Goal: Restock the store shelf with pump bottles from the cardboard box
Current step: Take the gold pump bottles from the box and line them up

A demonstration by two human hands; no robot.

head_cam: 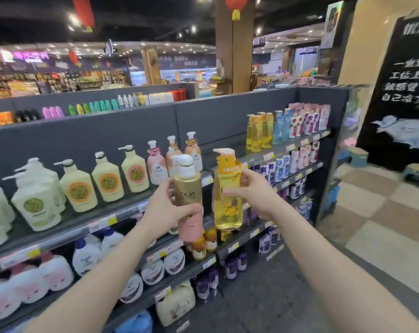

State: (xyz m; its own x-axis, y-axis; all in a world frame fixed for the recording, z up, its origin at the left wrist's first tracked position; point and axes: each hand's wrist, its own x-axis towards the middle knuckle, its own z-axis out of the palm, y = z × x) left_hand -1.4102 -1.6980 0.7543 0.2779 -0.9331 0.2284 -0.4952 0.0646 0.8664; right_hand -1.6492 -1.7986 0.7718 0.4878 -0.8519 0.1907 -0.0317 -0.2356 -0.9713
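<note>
On the far left, squat cream plastic pump bottles with round green and orange labels point(77, 186) stand in a row on the top tier of the dark grey metal store shelf point(67, 234). Just right of them stand pale pink pump bottles with white heads point(157, 168).

In front of that tier the left hand point(165, 212) is wrapped around the middle of a tall gold-and-pink pump bottle with a white head point(188, 195), thumb across its front, holding it upright. Just beside it, the right hand point(254, 191) clasps a clear yellow pump bottle with a pale pink head and an orange neck tag point(227, 212), also upright. The two held bottles seem to be slightly apart, both in the air off the shelf.

Further right, slim yellow pump bottles point(257, 133) line the top tier. At the far right stands a black signboard with white characters point(400, 92).
</note>
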